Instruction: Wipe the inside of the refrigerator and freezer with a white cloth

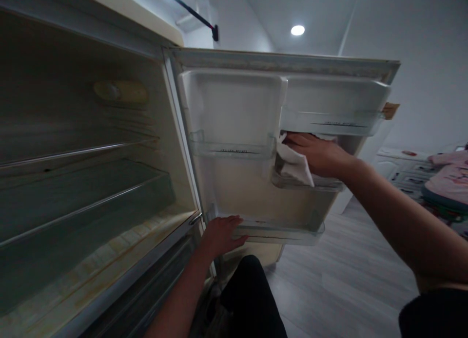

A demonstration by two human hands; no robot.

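Observation:
A fridge door stands swung open, its inner side facing me with several clear plastic shelves. My right hand reaches into the middle shelf on the door's right part and presses a white cloth there. Part of the cloth hangs over the shelf's front edge, and the fingertips are partly hidden. My left hand rests at the left end of the low door shelf, fingers stretched out, holding nothing. Beside it is the door's hinge side.
To the left, the fridge interior has glass shelves and yellowish stains along its lower edge. My knee is below the door. At the far right, a person in a pink top is near white drawers.

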